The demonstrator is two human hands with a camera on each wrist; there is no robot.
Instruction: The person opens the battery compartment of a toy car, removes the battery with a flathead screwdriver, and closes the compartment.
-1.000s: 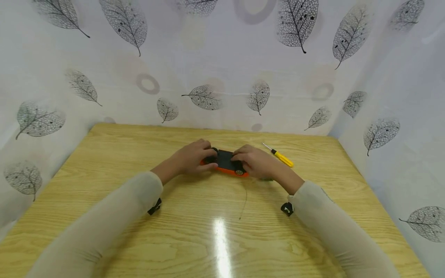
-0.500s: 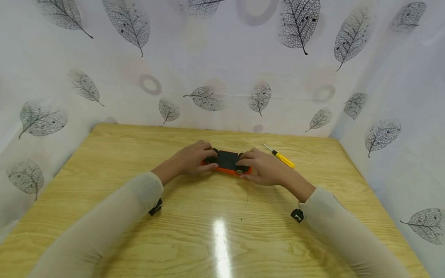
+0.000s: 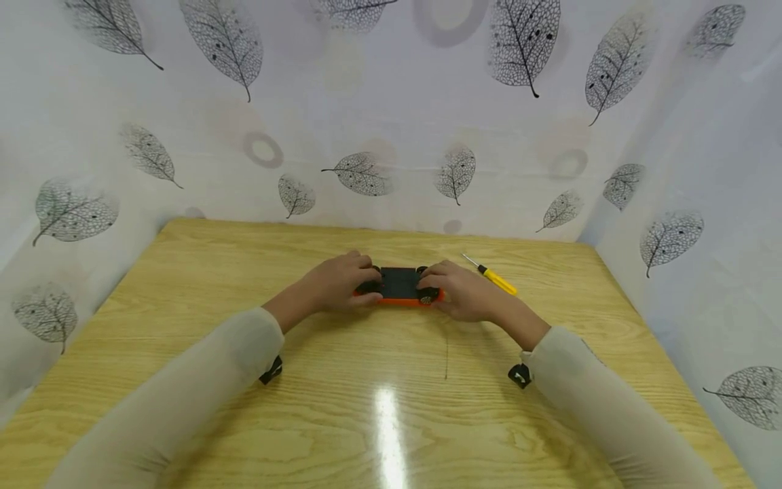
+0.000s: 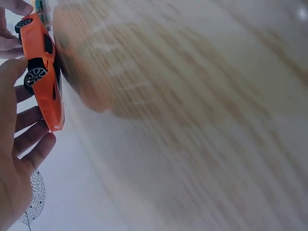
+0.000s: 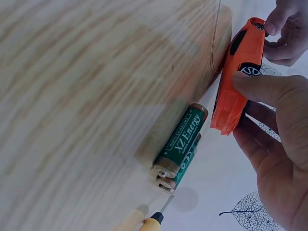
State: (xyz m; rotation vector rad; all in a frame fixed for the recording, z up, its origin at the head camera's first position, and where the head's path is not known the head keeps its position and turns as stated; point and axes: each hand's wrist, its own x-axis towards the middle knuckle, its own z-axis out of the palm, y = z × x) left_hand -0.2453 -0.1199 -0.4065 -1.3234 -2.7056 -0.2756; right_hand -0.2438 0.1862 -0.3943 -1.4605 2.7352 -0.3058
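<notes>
An orange toy car (image 3: 400,284) lies upside down on the table, its black underside facing up and its wheels in the air. My left hand (image 3: 339,282) grips the car's left end, thumb on the near side and fingers over the far side. At the other end, my right hand (image 3: 461,292) holds the car beside its wheels. In the right wrist view, the thumb of the right hand (image 5: 284,144) presses near a wheel of the orange car (image 5: 240,57). A thin wire (image 3: 447,353) trails from the car toward the front of the table.
Two green batteries (image 5: 180,139) lie side by side near the car's right end. Behind the right hand is a screwdriver (image 3: 497,278) with a yellow handle. A leaf-patterned white cloth (image 3: 391,122) surrounds the wooden table (image 3: 318,407) at the back and sides.
My right hand has drawn back to the right, uncovering more of the car's underside. The car has turned slightly and lies squarer to the table. Its wire has swung right. The left hand keeps its grip.
</notes>
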